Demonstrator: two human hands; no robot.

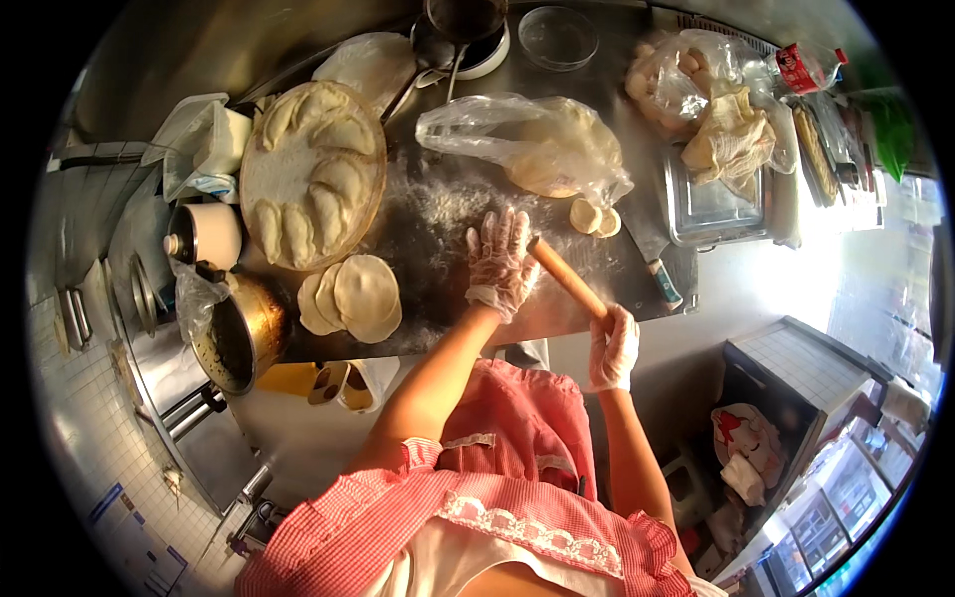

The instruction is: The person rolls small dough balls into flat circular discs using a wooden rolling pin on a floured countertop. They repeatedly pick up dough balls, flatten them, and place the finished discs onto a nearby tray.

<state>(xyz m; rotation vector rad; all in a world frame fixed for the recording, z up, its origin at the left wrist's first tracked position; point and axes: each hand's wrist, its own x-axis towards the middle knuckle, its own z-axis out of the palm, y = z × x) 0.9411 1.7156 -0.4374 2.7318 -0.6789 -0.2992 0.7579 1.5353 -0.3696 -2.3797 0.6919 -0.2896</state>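
My left hand (pixel 501 257), in a clear disposable glove, lies palm down with fingers extended on the metal worktop (pixel 440 298); whether dough is under it cannot be told. My right hand (pixel 615 347), also gloved, grips the lower end of a wooden rolling pin (pixel 568 277), whose other end reaches close to my left hand. Two small dough pieces (pixel 595 218) lie beside a plastic bag of dough (pixel 559 149). Flour (pixel 448 205) is scattered beyond my left hand. Rolled dough rounds (pixel 365 295) overlap at the left. Filled, folded dumplings (pixel 332 201) rest around a round floured board (pixel 280 168).
A cleaver (pixel 655 265) lies near the worktop's right edge, by a lidded container (pixel 716 205). Behind are a bag of eggs (pixel 668 82), a glass bowl (pixel 558 39) and pans (pixel 466 19). A stained pot (pixel 257 332) stands at the left edge.
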